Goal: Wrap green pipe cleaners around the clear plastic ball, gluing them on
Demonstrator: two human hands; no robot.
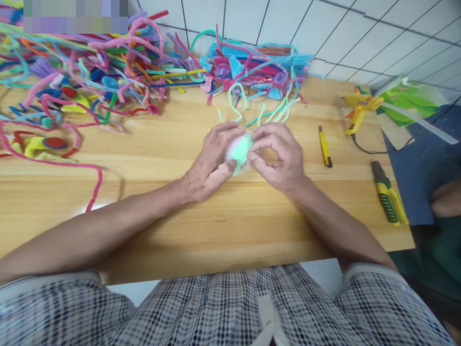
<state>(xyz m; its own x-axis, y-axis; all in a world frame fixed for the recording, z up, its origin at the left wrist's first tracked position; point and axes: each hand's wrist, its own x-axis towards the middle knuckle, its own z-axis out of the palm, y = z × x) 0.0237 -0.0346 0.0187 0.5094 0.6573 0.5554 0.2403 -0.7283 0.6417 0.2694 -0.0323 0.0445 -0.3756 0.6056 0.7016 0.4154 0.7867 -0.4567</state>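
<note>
A small rounded fuzzy piece [240, 148], mint green with pale pink along one side, sits between my hands over the wooden table. My left hand [213, 161] grips it from the left, thumb in front and fingers over the back. From the right, the thumb and fingertips of my right hand [279, 156] pinch at its edge. It looks made of pipe cleaners, though blur hides the detail. Just beyond my hands lie loose mint green pipe cleaners [284, 113] and a curled one [237, 98].
A tangled heap of coloured pipe cleaners [118, 72] spreads across the back left, with a blue bundle [266, 55] beside it. On the right lie a yellow utility knife [324, 146], a yellow glue gun [360, 108] and green-yellow pliers [387, 194]. Another person's limb [446, 199] shows at the right edge.
</note>
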